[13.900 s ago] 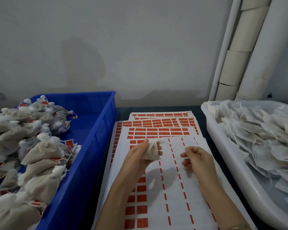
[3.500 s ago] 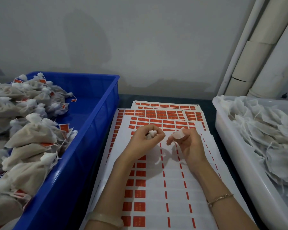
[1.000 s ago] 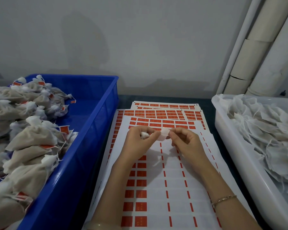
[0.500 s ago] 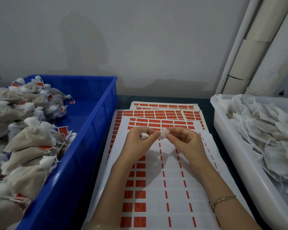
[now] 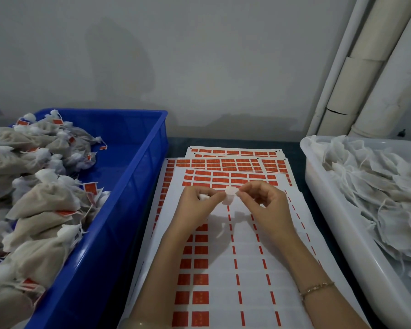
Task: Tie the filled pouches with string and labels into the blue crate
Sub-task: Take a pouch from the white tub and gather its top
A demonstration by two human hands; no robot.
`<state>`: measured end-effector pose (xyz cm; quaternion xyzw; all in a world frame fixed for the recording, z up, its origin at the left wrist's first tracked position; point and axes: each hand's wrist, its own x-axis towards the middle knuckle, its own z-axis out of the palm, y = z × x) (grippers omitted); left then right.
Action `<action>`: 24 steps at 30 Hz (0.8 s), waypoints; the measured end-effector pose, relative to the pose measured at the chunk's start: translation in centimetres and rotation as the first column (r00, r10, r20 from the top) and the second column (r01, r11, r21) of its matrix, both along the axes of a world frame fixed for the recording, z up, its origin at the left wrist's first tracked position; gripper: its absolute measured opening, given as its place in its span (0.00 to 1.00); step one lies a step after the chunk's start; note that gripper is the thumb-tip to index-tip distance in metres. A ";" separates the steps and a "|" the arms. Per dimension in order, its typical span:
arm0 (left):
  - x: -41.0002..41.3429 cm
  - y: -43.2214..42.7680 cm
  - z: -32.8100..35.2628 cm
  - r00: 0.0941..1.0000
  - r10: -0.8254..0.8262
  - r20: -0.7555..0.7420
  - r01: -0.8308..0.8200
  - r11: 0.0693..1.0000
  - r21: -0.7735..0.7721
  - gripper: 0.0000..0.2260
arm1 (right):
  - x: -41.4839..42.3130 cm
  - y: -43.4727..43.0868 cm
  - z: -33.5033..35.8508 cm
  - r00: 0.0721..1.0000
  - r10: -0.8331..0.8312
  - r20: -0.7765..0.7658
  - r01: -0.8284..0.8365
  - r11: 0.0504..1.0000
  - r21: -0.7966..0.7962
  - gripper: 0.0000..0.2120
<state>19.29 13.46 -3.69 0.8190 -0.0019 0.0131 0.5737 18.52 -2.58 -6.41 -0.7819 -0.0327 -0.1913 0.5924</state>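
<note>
Small white gathered pouch top sits pinched in the closed left hand, only a tuft of fabric showing between thumb and fingers; the pouch body is hidden in the fist, so how full it is cannot be told. Just beside it, a small white label piece is pinched between both hands, right hand closed narrow on its right edge with thumb and forefinger. A thin white string dangles below the hands; whether it is knotted yet cannot be told. Judgement: label is being attached or folded onto the string, so this pouch is mid-tie, not ready to drop. Both hands hover over the stack of white sticker sheets with red rectangular labels; on the top sheet most red labels are already gone from the middle and right columns, left columns are mostly full, and more sheets lie beneath. To the left, the blue plastic crate is touching the sheet edge, already holding a big heap of beige tied pouches with red tags on its left side, bare blue floor at far right. To the right, the white plastic tub is heaped with flat white untied pouches. Judgement: task is well underway but a large batch is left, roughly mid-run. Thin gold bracelet on right wrist, pale bangle on left.
</note>
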 end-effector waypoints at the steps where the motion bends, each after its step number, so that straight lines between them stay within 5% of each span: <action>1: 0.1 0.0 0.0 1.000 0.010 -0.014 -0.010 1.000 -0.008 0.06 | -0.1 0.1 0.0 1.000 -0.015 0.012 0.016 1.000 -0.010 0.03; 7: 0.0 -0.2 0.3 0.999 -0.039 0.007 0.039 0.999 -0.002 0.03 | 0.1 0.1 0.5 0.996 0.062 -0.062 -0.057 0.994 0.093 0.13; 13: -0.2 -0.4 0.3 0.997 -0.075 0.023 0.074 0.996 0.053 0.02 | -0.1 0.4 0.3 0.992 0.048 -0.119 -0.031 0.990 0.136 0.08; 24: -0.2 -0.6 0.6 0.990 -0.010 -0.140 -0.001 0.997 -0.080 0.07 | -0.9 0.9 1.0 0.983 -0.084 0.163 0.107 0.984 -0.141 0.10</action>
